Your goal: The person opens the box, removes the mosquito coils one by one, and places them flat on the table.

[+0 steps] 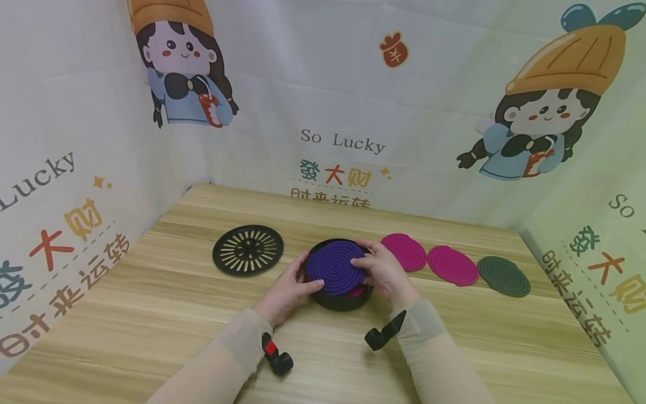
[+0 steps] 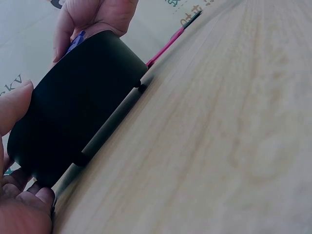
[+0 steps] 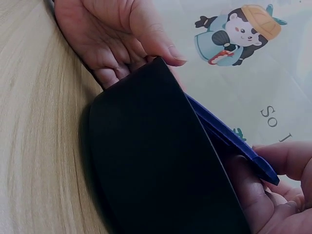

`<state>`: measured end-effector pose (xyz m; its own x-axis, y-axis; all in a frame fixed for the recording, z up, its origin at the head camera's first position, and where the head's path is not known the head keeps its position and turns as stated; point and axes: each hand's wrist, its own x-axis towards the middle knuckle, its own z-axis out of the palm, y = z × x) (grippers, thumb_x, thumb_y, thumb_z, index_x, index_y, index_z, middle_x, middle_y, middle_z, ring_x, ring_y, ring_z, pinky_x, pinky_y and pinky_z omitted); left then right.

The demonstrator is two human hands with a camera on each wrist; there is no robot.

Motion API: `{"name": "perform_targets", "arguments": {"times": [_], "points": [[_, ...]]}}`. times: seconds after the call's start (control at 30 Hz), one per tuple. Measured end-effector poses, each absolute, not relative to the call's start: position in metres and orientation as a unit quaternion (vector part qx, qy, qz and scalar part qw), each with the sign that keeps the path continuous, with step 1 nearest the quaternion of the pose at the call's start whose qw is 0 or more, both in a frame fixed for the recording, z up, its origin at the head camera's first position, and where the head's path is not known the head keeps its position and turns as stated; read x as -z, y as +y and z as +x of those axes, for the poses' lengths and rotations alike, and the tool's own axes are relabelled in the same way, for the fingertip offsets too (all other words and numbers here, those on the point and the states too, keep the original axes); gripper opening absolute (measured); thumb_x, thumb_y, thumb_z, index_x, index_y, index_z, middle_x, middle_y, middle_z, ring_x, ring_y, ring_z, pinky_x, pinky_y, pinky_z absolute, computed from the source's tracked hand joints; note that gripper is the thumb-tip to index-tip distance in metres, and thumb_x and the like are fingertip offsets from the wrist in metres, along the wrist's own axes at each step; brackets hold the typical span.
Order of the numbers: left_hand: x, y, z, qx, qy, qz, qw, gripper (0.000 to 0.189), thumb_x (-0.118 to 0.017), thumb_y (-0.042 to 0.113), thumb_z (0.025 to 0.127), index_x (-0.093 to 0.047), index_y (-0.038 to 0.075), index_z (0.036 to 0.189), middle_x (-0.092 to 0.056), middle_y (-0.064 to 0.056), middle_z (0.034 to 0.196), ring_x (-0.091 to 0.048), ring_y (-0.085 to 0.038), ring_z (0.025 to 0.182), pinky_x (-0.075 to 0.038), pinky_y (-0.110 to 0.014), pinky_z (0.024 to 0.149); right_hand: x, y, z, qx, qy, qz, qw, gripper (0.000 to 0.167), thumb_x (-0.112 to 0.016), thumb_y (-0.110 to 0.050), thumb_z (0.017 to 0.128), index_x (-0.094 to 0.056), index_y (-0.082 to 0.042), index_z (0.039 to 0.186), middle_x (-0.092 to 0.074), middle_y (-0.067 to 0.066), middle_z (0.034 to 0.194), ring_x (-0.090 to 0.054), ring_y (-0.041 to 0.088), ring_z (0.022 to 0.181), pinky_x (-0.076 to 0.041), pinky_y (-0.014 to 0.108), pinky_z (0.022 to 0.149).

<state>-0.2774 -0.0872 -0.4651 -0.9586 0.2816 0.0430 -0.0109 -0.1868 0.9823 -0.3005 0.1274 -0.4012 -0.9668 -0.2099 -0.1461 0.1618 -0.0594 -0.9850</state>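
Observation:
A black round mosquito-coil case (image 1: 339, 303) stands on the table in front of the person. The left hand (image 1: 287, 292) grips its left side, thumb over the rim and fingers curled against the wall. Tilted in the case's opening is a purple mosquito coil (image 1: 335, 268). The right hand (image 1: 383, 269) pinches the coil's right edge; in the right wrist view, the purple coil (image 3: 234, 139) has its pinched edge raised above the rim. Under it, a strip of a pink coil (image 1: 357, 291) shows inside the case. The rest of the inside is hidden.
A black slotted lid (image 1: 248, 250) lies left of the case. To the right, a pink coil (image 1: 404, 252), another pink coil (image 1: 452, 265) and a green coil (image 1: 503, 276) lie in a row on the wooden table (image 1: 323, 359). Printed cloth (image 1: 429, 84) hangs behind and at both sides.

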Motion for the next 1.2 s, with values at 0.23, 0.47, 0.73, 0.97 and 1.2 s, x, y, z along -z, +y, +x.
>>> {"name": "perform_targets", "arguments": {"times": [0.23, 0.47, 0.73, 0.97, 1.2], "points": [[0.464, -0.0875, -0.2775, -0.763, 0.63, 0.11, 0.098, 0.091, -0.068, 0.003, 0.087, -0.008, 0.008, 0.155, -0.012, -0.013, 0.159, -0.013, -0.027, 0.145, -0.019, -0.039, 0.116, 0.4016, 0.1273, -0.3005, 0.737, 0.666, -0.012, 0.116, 0.057, -0.055, 0.009, 0.088, -0.035, 0.003, 0.14, -0.062, 0.014, 0.108, -0.067, 0.011, 0.067, -0.056, 0.023, 0.058], [0.4642, -0.0875, -0.2776, -0.761, 0.633, 0.107, 0.098, 0.092, -0.069, 0.003, 0.086, -0.009, 0.008, 0.155, -0.009, -0.012, 0.16, -0.01, -0.026, 0.146, -0.016, -0.038, 0.116, 0.4014, 0.1279, -0.3001, 0.752, 0.652, 0.001, 0.1, 0.055, -0.054, 0.01, 0.087, -0.035, 0.006, 0.138, -0.064, 0.013, 0.106, -0.067, 0.01, 0.067, -0.056, 0.022, 0.058], [0.4641, -0.0864, -0.2775, -0.766, 0.626, 0.112, 0.094, 0.091, -0.068, 0.0, 0.085, -0.009, 0.007, 0.155, -0.012, -0.011, 0.16, -0.012, -0.024, 0.146, -0.017, -0.037, 0.116, 0.4013, 0.1281, -0.2998, 0.774, 0.627, 0.022, 0.083, 0.058, -0.054, 0.011, 0.087, -0.032, 0.006, 0.14, -0.066, 0.007, 0.096, -0.067, 0.01, 0.064, -0.056, 0.023, 0.057], [0.4638, -0.0851, -0.278, -0.775, 0.615, 0.12, 0.083, 0.09, -0.068, -0.003, 0.084, -0.013, 0.007, 0.154, -0.022, -0.012, 0.157, -0.021, -0.024, 0.144, -0.022, -0.037, 0.115, 0.4026, 0.1293, -0.3013, 0.807, 0.586, 0.033, 0.067, 0.056, -0.05, 0.011, 0.089, -0.03, 0.004, 0.141, -0.063, 0.005, 0.095, -0.067, 0.01, 0.067, -0.055, 0.023, 0.058], [0.4646, -0.0851, -0.2784, -0.773, 0.619, 0.112, 0.085, 0.089, -0.068, -0.003, 0.084, -0.013, 0.006, 0.154, -0.02, -0.014, 0.158, -0.02, -0.024, 0.144, -0.023, -0.037, 0.115, 0.401, 0.1344, -0.3007, 0.835, 0.546, 0.043, 0.049, 0.054, -0.049, 0.011, 0.09, -0.03, 0.002, 0.14, -0.062, 0.002, 0.097, -0.066, 0.009, 0.073, -0.056, 0.023, 0.061]]}}
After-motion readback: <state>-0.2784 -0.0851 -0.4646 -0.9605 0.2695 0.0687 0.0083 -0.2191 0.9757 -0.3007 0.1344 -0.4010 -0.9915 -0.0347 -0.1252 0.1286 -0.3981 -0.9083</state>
